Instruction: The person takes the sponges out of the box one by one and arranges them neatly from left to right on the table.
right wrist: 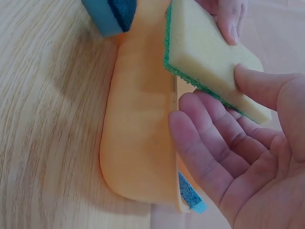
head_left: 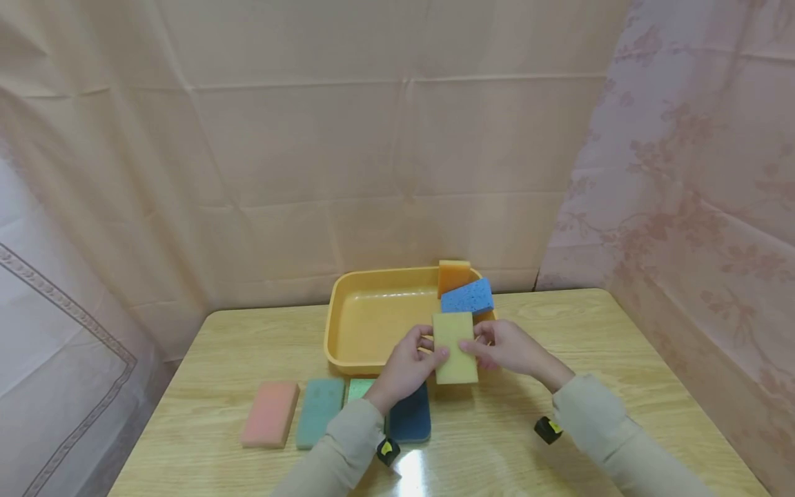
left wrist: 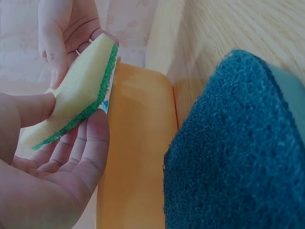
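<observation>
A pale yellow sponge [head_left: 456, 352] with a green scouring layer [left wrist: 90, 109] on its underside is held up over the front right edge of the yellow tray [head_left: 349, 364]. My left hand [head_left: 406, 366] pinches its left side, thumb on the yellow face and fingers below. On the opposite side my right hand [head_left: 509, 347] grips it the same way, thumb on top and fingers beneath. Inside the tray's right end, a blue sponge [head_left: 467, 297] leans in front of an orange sponge [head_left: 453, 278], both reaching up to the rim.
Along the table's front left lie a pink sponge [head_left: 270, 414], a teal sponge [head_left: 320, 414], a light green sponge [head_left: 360, 388] partly behind my left arm, and a dark blue sponge [head_left: 410, 417]. Curtains [head_left: 385, 138] hang behind the wooden table [head_left: 497, 455].
</observation>
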Demonstrator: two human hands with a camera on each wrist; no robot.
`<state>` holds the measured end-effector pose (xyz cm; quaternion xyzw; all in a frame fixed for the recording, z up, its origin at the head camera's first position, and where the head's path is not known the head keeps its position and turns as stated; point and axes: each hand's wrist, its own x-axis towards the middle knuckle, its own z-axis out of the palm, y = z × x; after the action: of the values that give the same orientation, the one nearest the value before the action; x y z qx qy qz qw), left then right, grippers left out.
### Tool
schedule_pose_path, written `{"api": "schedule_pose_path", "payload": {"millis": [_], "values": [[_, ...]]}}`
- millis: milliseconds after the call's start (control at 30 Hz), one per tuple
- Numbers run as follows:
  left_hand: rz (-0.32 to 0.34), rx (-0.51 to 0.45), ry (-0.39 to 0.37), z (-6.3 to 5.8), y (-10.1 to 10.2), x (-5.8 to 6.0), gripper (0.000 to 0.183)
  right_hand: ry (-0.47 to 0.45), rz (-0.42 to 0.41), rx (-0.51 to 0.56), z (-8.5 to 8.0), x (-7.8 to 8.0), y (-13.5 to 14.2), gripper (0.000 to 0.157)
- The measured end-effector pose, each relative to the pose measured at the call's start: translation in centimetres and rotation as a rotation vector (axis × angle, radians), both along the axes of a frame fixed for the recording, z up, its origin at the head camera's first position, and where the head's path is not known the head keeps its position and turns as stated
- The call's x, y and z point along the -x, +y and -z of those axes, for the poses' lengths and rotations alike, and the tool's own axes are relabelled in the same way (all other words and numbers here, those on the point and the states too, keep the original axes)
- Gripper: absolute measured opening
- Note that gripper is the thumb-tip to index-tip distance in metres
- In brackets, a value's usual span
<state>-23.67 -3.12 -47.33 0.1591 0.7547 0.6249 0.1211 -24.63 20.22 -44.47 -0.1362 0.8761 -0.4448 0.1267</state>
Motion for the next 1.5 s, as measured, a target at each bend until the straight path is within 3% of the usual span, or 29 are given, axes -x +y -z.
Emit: {"api": "schedule_pose_path", "payload": {"millis": [367, 600, 833, 1133, 1367, 1500], "values": [[0.005, 0.025, 0.028, 0.0, -0.1, -0.7, 0.041, 0.084, -0.083, -0.061, 0.4, -0.5, 0.3, 0.030], [0.018, 0.012, 0.032, 0.3, -0.1, -1.0, 0.040, 0.015, -0.156, -0.065, 0.7, -0.7, 0.6, 0.031], [0.035, 0.054, 0.057, 0.5, -0.3, -1.2, 0.042, 0.020, -0.169, -0.037, 0.9, -0.8, 1.0, 0.032], [0.072, 0.288, 0.241, 0.3, -1.1, -1.4, 0.043, 0.045, -0.187, -0.032, 1.1, -1.1, 1.1, 0.031], [0.061, 0.522, 0.474, 0.0, -1.3, -1.7, 0.039, 0.038, -0.203, -0.041, 1.4, -1.3, 0.9, 0.030], [0.062, 0.588, 0.514, 0.2, -1.3, -1.7, 0.041, 0.037, -0.207, -0.040, 1.5, -1.5, 0.8, 0.031]]}}
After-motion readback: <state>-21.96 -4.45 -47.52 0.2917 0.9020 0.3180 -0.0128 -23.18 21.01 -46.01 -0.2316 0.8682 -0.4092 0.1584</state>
